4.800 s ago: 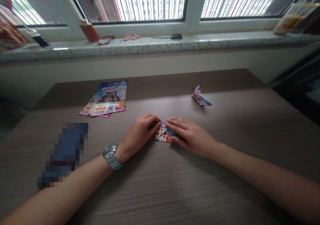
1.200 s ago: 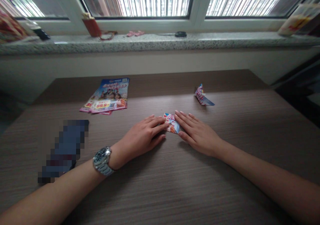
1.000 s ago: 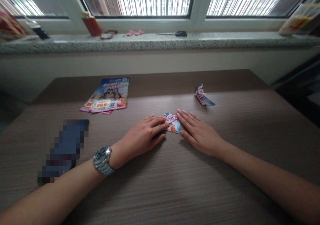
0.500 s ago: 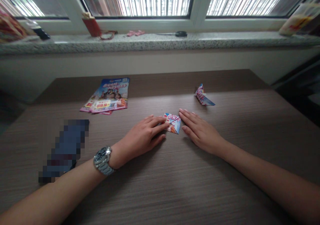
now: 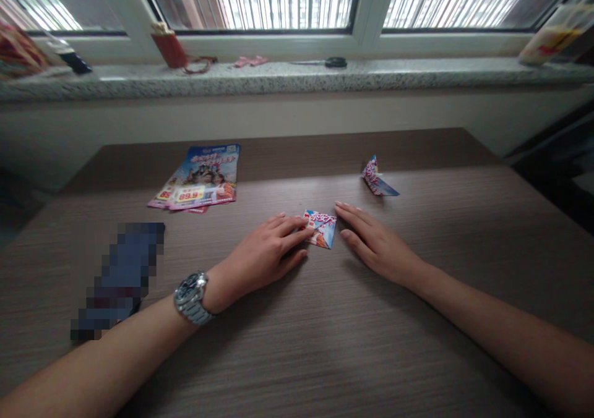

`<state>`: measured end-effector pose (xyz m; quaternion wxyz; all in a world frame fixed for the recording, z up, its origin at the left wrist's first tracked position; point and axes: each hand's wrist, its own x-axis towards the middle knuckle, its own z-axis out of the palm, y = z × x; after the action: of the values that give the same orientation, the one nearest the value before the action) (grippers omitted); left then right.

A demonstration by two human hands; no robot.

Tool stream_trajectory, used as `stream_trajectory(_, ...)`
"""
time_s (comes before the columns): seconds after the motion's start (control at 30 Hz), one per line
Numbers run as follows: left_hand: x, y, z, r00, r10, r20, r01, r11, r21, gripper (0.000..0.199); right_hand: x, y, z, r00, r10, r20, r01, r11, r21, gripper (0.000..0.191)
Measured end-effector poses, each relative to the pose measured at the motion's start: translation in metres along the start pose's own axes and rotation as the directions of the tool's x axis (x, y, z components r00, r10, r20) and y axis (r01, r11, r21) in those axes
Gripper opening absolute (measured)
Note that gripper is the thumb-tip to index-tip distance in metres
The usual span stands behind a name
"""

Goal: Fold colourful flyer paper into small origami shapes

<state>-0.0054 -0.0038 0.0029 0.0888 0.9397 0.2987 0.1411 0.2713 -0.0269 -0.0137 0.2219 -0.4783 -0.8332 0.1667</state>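
Note:
A small folded paper (image 5: pixel 323 227), printed in blue, pink and white, lies flat on the brown table (image 5: pixel 297 356). My left hand (image 5: pixel 276 245), with a metal watch (image 5: pixel 192 297) on its wrist, rests outstretched with fingertips on the paper's left part, hiding that edge. Just right of the paper is my right hand (image 5: pixel 374 245), its fingers extended and holding nothing. Its fingertips are close to the paper's right corner, a narrow gap apart. Beyond the right hand, a folded paper piece (image 5: pixel 377 180) of similar print stands on the table.
Several printed flyers (image 5: pixel 206 177) lie stacked at the back left. A blurred-out dark blue flat object (image 5: pixel 123 276) is beside my left forearm. On the stone windowsill (image 5: pixel 278 83) are scissors (image 5: pixel 335 62), a red container (image 5: pixel 169 47) and a dark-capped bottle (image 5: pixel 74 58).
My right hand has shifted slightly to the right, away from the folded paper. The left hand and the paper look the same as before.

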Motion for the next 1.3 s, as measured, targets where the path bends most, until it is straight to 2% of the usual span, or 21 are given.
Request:
stream_trajectory(0.23, -0.001, -0.001, 0.001, 1.0, 0.009, 0.01, -0.009, 1.0, 0.019, 0.041, 0.0, -0.001, 0.0, 0.989, -0.124, 0.077, 0.128, 0.99, -0.053, 0.051)
stream_trajectory(0.43, 0.001, -0.005, 0.001, 0.997, 0.074, -0.03, -0.072, 0.996, 0.058, 0.037, 0.0, 0.0, 0.001, 0.986, -0.134, 0.095, 0.14, 0.988, -0.067, 0.051)
stream_trajectory(0.7, 0.001, -0.01, 0.001, 0.991, 0.11, -0.078, -0.108, 0.994, 0.032, 0.03, 0.0, 0.001, 0.002, 0.985, -0.149, 0.082, 0.153, 0.987, -0.052, 0.049)
stream_trajectory(1.07, -0.003, -0.011, -0.001, 0.989, 0.086, -0.123, -0.097, 0.991, -0.089, 0.031, -0.001, 0.004, 0.003, 0.983, -0.185, 0.009, 0.185, 0.983, 0.012, 0.051)
stream_trajectory(1.3, -0.002, -0.006, -0.002, 0.982, 0.084, -0.168, -0.109, 0.984, -0.141, 0.027, 0.003, 0.008, 0.003, 0.977, -0.185, -0.105, 0.19, 0.981, 0.043, 0.031)
